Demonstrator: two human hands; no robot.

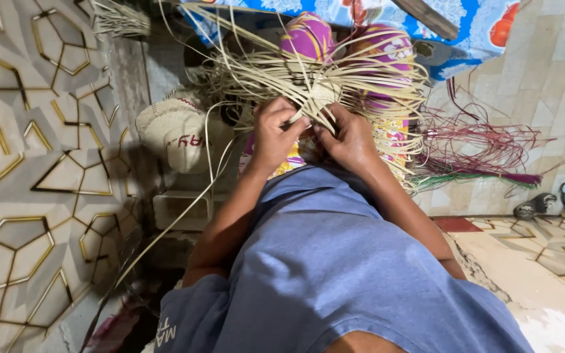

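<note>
— How far along is the weaving?
— Barely begun: only a small woven knot [318,98] over the lap, long pale straw strips [361,78] loose around it.
— The hands?
— Left hand [273,134] and right hand [348,140] both pinch strips at the knot (a finished woven hat [174,131] lies left).

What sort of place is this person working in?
Probably a home weaving spot, on a tiled floor: both hands plait pale straw strips, dyed red strips lie beside, and a finished woven hat rests nearby.
</note>
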